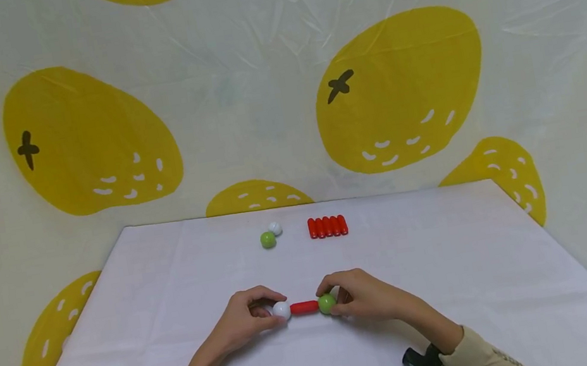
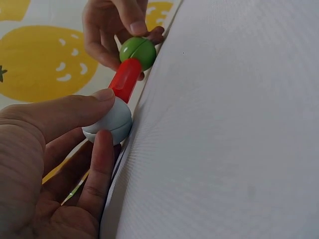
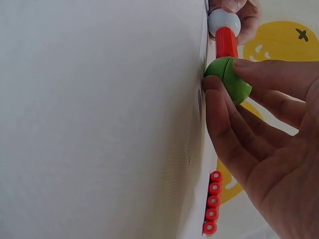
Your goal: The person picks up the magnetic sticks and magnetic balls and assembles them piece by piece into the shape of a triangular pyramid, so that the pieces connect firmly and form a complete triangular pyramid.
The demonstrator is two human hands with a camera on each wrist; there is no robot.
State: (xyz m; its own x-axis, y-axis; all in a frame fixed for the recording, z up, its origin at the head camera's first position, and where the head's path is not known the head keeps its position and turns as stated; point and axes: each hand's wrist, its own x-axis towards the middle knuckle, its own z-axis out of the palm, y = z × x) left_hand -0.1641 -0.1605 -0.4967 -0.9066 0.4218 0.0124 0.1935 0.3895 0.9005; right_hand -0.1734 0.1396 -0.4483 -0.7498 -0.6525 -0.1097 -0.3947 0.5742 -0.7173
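Observation:
A red rod [image 1: 304,308] lies level between a white ball [image 1: 282,310] and a green ball [image 1: 327,304], one at each end, in a straight row close over the white cloth. My left hand [image 1: 247,318] pinches the white ball [image 2: 115,122] between thumb and fingers. On the other side my right hand [image 1: 366,295] pinches the green ball [image 3: 230,82] the same way. Both wrist views show the red rod meeting each ball. A seam runs round the green ball [image 2: 138,53].
Farther back on the table [image 1: 439,230] stand a second green ball [image 1: 268,239] and a second white ball [image 1: 275,229], side by side. Several red rods [image 1: 327,227] lie in a tight row to their right. A fruit-print cloth [image 1: 243,120] hangs behind the table.

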